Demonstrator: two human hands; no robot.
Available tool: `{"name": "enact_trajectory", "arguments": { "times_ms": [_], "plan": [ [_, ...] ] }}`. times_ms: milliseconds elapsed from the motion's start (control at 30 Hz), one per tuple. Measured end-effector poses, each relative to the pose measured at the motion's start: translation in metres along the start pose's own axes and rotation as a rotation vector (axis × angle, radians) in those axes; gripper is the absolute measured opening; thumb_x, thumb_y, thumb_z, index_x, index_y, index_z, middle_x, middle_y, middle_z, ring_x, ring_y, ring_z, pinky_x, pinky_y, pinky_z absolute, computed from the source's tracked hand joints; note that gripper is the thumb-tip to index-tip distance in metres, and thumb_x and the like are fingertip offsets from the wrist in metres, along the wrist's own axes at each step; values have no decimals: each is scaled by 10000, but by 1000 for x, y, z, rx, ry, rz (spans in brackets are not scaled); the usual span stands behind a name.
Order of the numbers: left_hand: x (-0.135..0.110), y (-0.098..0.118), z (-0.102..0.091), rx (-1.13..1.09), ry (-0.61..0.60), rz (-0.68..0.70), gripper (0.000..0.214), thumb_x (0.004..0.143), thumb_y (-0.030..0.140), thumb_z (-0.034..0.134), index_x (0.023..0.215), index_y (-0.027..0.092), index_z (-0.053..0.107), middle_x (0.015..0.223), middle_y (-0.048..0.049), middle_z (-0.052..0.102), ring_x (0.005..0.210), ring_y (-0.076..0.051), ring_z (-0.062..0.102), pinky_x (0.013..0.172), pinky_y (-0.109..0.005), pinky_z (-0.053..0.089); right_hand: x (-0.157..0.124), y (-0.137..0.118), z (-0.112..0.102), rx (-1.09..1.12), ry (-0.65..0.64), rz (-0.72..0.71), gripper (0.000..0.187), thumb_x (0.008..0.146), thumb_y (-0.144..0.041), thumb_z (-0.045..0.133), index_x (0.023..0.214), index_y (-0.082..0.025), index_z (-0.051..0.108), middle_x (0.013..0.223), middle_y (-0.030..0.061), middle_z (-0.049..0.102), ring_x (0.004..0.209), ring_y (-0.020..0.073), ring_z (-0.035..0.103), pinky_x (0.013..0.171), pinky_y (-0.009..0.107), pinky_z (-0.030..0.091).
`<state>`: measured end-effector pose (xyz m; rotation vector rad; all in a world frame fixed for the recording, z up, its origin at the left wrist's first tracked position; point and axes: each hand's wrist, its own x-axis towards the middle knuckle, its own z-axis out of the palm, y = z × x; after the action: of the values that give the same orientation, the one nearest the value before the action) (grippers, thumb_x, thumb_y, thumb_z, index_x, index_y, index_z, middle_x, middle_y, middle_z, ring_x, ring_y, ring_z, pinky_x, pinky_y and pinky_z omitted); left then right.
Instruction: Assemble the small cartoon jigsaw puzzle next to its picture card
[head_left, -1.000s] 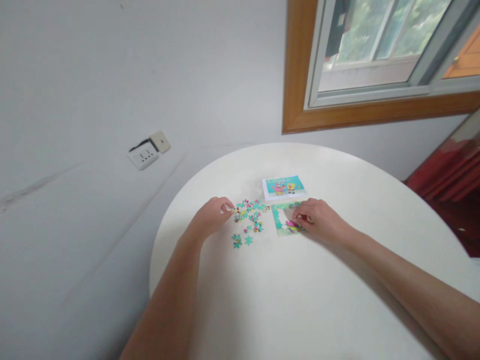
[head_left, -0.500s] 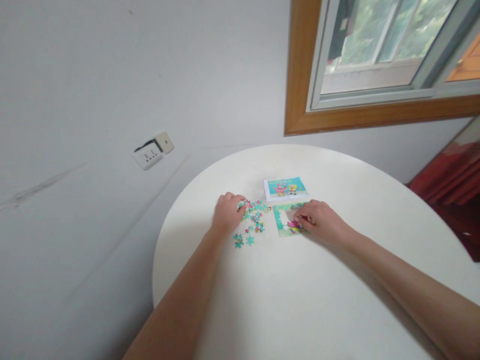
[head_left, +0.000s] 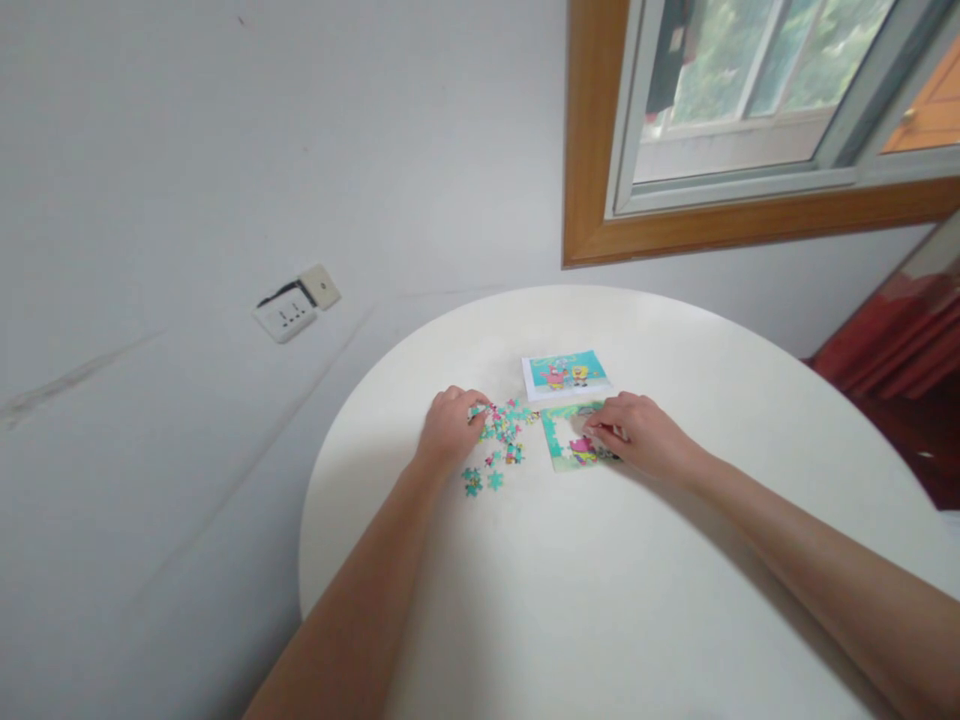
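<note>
My left hand (head_left: 450, 430) rests at the left edge of a loose heap of jigsaw pieces (head_left: 504, 425), mostly teal with some pink and yellow. Its fingers are curled, with a teal puzzle piece showing between thumb and forefinger. Over the partly filled jigsaw puzzle (head_left: 556, 455), my right hand (head_left: 637, 432) is closed in a pinch. A small piece seems to be at its fingertips, mostly hidden by them. Green border pieces and a pink and yellow patch are in place around a pale gap. The right hand covers the puzzle's right side.
Behind the puzzle lies a reference picture card (head_left: 566, 376) with two cartoon figures. Everything sits on a round white table (head_left: 600, 580) against a wall. A wall socket (head_left: 286, 312) is at left, a wood-framed window (head_left: 600, 240) at upper right, and red cloth (head_left: 900, 350) at far right.
The view has shifted slightly, so everything sits a little further left. Both hands keep nearly the same positions over the heap and the puzzle.
</note>
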<state>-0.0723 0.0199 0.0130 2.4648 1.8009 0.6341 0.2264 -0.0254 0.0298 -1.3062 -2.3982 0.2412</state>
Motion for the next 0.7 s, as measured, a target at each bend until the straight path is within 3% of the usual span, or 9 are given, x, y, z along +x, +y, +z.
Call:
{"name": "enact_trajectory", "arguments": {
  "times_ms": [533, 700],
  "plan": [
    [2, -8, -10, -55, -27, -22, 247, 841, 272, 490, 981, 176, 670, 912, -66, 693, 876, -213, 613, 862, -356, 463, 1, 0, 1, 19, -3, 13, 237, 893, -230, 494, 838, -208, 723, 773, 48, 679, 785, 179, 567, 729, 274, 384],
    [3, -9, -12, -66, -40, -7, 311, 888, 331, 427, 920, 174, 693, 880, -69, 692, 846, -207, 606, 837, -338, 466, 16, -4, 5, 124, 11, 11, 225, 876, -203, 511, 914, -187, 732, 871, 56, 705, 855, 186, 589, 804, 285, 415]
  ]
}}
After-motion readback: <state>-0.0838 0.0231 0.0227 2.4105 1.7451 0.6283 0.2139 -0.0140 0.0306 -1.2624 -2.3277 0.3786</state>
